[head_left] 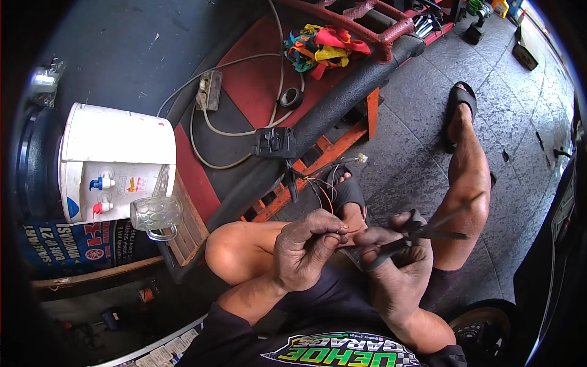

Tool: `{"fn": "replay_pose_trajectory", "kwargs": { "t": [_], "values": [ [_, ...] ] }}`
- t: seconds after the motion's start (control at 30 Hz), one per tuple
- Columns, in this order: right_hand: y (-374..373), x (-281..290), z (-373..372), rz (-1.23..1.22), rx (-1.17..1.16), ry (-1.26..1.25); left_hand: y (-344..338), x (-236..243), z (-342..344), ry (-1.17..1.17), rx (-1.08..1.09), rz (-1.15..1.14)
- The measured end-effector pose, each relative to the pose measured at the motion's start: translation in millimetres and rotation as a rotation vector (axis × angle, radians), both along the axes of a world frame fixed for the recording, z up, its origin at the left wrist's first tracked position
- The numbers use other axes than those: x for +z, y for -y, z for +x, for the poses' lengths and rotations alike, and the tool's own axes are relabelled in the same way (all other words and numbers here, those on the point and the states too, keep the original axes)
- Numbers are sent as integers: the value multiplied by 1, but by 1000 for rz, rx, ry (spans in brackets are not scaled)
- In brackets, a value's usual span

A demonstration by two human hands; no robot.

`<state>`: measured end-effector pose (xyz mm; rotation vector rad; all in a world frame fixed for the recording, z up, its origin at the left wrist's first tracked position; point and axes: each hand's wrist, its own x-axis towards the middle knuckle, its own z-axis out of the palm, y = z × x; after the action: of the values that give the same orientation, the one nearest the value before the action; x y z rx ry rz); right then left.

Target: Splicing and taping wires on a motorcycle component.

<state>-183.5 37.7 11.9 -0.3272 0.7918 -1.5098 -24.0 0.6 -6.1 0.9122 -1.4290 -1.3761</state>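
Note:
My left hand (307, 251) is closed in a pinch on a thin wire (353, 232), whose end sticks out toward my right hand. My right hand (397, 269) is wrapped round a pair of scissors (445, 235) with dark handles. The scissors' blades stand apart and point to the right, away from the wire. Beyond my left hand, several thin coloured wires (324, 189) hang near a black handlebar switch (274, 142), which rests by the padded black bar. A white connector (362, 158) ends one dark cable.
On the left stand a white water dispenser (116, 134) and a glass mug (156, 214) on a wooden ledge (188, 235). A power strip (210, 90), black tape roll (291, 98) and colourful rags (324, 49) lie on the red-and-black surface. An orange frame (330, 156) stands before my legs.

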Motion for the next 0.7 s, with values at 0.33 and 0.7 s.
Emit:
{"fn": "replay_pose_trajectory", "kwargs": {
  "t": [0.33, 0.7],
  "values": [
    [13, -5, 1, 66, 22, 127, 2, 6, 4, 106, -49, -33],
    [16, -6, 2, 93, 35, 236, 2, 10, 3, 94, -11, 57]
  ]
}}
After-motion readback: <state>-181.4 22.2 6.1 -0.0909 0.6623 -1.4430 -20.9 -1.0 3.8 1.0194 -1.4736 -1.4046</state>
